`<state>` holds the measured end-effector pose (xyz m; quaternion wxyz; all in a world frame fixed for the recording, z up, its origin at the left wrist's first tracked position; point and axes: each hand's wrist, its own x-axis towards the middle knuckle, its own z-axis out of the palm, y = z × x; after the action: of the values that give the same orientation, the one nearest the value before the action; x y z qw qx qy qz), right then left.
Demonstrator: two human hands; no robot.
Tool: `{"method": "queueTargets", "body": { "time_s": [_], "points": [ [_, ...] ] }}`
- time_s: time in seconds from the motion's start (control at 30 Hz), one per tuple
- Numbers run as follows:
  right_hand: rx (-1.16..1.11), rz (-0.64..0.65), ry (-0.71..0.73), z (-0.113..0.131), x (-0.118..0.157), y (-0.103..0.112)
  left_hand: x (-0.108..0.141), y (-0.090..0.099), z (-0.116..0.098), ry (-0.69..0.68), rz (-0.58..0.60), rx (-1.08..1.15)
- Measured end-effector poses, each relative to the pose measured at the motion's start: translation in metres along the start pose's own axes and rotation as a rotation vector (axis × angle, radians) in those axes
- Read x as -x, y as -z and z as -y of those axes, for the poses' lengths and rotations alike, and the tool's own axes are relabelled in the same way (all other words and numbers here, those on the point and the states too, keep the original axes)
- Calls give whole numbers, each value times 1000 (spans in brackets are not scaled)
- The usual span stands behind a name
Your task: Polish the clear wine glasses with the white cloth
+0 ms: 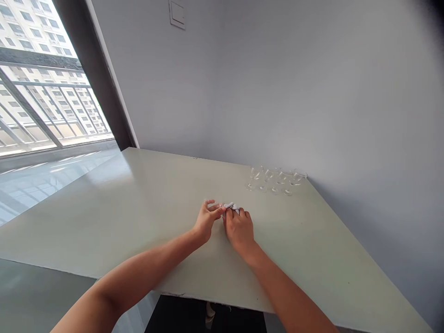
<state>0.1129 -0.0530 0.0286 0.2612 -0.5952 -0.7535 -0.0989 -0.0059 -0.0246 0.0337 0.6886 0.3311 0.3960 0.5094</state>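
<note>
Above the middle of the table, my left hand (pixel 207 219) pinches a small clear glass (pixel 219 205), its shape mostly hidden by the fingers. Beside it, my right hand (pixel 239 227) is closed round a crumpled white cloth (pixel 230 205), which presses against the glass. The two hands nearly touch each other. Farther back on the right stand several clear stemmed glasses (pixel 274 180), grouped close together near the table's far corner.
The pale table (pixel 152 194) reaches to the grey wall (pixel 277 83) at the back and right. A light switch (pixel 177 14) is on the wall. At left, a window (pixel 45 83) shows a railing and buildings. Dark-clothed legs (pixel 176 317) are below the front edge.
</note>
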Motion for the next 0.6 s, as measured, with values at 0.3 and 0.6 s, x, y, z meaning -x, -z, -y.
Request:
{"method": "queueTargets", "body": {
  "time_s": [0.3, 0.6],
  "points": [
    [-22, 18, 267, -3, 3, 6, -19, 12, -17, 133, -98, 66],
    [-351, 136, 354, -14, 0, 15, -22, 26, -39, 162, 146, 15]
  ]
}}
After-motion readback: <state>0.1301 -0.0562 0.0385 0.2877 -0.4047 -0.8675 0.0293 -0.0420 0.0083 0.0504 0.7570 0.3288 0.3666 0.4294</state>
